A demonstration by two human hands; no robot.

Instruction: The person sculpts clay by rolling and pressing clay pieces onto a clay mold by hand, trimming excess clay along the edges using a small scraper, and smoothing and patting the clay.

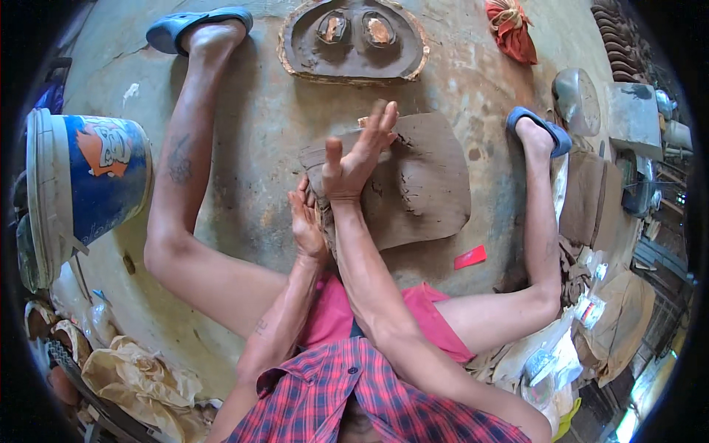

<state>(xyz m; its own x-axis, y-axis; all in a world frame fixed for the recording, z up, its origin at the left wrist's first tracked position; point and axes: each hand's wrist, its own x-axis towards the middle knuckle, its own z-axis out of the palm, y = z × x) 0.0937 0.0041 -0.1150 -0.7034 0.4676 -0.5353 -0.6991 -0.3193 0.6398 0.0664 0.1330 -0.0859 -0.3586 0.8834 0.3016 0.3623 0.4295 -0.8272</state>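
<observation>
A thick slab of grey-brown clay (436,196) lies on the floor between my legs, its surface scored with several cracks and dents. My left hand (306,221) is at the slab's left edge, fingers stretched out and holding nothing. Over the slab's left part is my right hand (356,162), palm turned up, fingers spread and slightly blurred; I cannot tell whether it touches the clay. Beyond the slab sits a rounded mould (286,63) with a pale rim. Clay lines it, around two raised oval parts.
A white bucket (55,192) with a blue label stands left. A small red piece (470,257) lies right of the slab. Farther off are a tied red cloth bundle (511,33) and a rounded grey object (576,102). Clay slabs (587,196) and plastic bags (140,376) lie around.
</observation>
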